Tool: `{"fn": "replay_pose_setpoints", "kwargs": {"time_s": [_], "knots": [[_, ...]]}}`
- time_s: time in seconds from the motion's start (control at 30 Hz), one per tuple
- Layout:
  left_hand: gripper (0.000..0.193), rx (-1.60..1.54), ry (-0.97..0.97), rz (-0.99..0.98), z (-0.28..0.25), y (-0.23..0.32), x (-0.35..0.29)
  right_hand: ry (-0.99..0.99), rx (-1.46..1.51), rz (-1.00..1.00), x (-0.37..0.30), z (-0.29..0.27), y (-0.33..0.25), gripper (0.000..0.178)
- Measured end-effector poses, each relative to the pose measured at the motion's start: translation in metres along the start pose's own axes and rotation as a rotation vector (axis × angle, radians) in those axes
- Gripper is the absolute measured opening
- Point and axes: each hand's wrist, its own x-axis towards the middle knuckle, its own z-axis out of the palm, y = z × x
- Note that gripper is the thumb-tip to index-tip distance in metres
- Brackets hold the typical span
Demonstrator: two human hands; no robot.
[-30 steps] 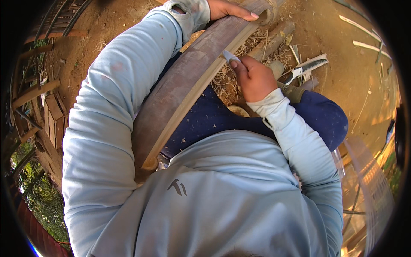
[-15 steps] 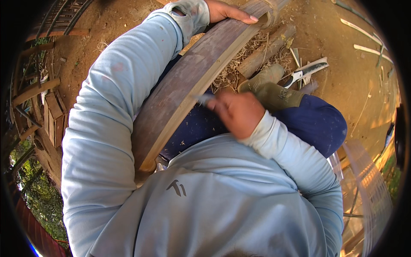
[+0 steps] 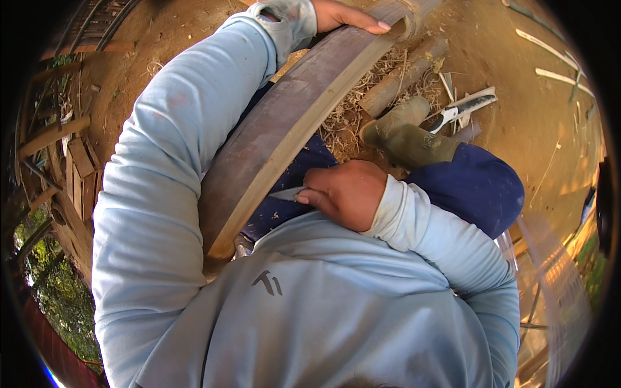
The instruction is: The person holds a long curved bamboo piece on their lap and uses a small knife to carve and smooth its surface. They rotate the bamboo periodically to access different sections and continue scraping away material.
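A long brown bamboo-like plank [image 3: 272, 123] slants across my lap, its pale edge facing right. My left hand [image 3: 352, 16] grips it near the far end, with the thumb over its top face and the other fingers mostly hidden behind it. In my right hand [image 3: 346, 191] is a small knife [image 3: 284, 193], pinched between thumb and bent fingers. Its short grey blade points left, toward the plank's pale edge, above my dark blue trousers [image 3: 466, 187]. I cannot tell whether the tip touches the plank.
Curly shavings [image 3: 339, 123] lie beyond my lap, around a round brown pole piece [image 3: 401, 77]. Right of my olive boot [image 3: 414, 136] rests a white-and-black handled tool [image 3: 462, 108]. Pale strips [image 3: 559, 77] lie on the dirt at far right. A wooden box-like piece [image 3: 81, 178] stands at left.
My right hand and the knife have moved nearer to my body and slightly left, down along the plank's edge. My left hand and the plank have hardly moved.
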Motion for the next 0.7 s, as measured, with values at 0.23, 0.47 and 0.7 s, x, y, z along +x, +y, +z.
{"fn": "replay_pose_setpoints", "kwargs": {"time_s": [0.23, 0.47, 0.7], "knots": [[0.074, 0.052, 0.016, -0.044, 0.007, 0.004, -0.007, 0.366, 0.485, 0.487, -0.019, -0.026, 0.045, 0.018], [0.073, 0.076, -0.040, 0.003, 0.009, -0.001, -0.006, 0.468, 0.488, 0.600, -0.043, -0.058, 0.081, 0.048], [0.077, 0.080, -0.057, 0.015, 0.013, 0.003, -0.005, 0.461, -0.154, 0.102, -0.025, -0.049, 0.089, 0.042]]}}
